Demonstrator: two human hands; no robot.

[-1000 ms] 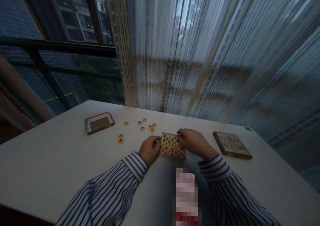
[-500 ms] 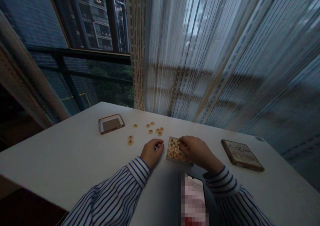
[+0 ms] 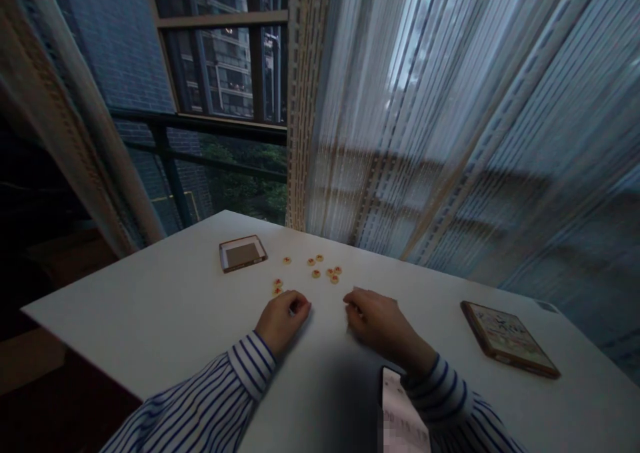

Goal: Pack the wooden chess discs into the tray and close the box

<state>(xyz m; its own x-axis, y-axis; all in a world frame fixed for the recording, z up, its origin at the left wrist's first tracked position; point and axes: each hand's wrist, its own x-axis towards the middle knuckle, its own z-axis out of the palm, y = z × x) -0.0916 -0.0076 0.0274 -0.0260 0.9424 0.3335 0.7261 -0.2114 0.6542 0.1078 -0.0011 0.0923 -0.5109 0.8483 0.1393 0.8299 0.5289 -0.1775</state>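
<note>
My left hand (image 3: 284, 319) rests over the white table (image 3: 200, 319) with its thumb and index finger brought together. Whether a piece is in that pinch is hidden. Just beyond it lie two round Chinese chess pieces (image 3: 277, 291) with red marks, the nearer one by my knuckles. To the right, my right hand (image 3: 383, 323) is curled, fingertips pointing left. It covers nearly all of the small box of chess pieces, and what its fingers hold cannot be made out. Several more red-marked chess pieces (image 3: 316, 274) are scattered on the table beyond both hands.
An open shallow box lid (image 3: 243, 264) lies at the back left. A flat brown-edged box with a picture cover (image 3: 510, 339) is on the right. A phone (image 3: 403, 406) lies near my right forearm. String curtains (image 3: 400, 139) hang behind the table's far edge.
My left hand has moved left and nearer me, away from the small box toward the two chess pieces. My right hand now hides the box. The whole view has shifted slightly.
</note>
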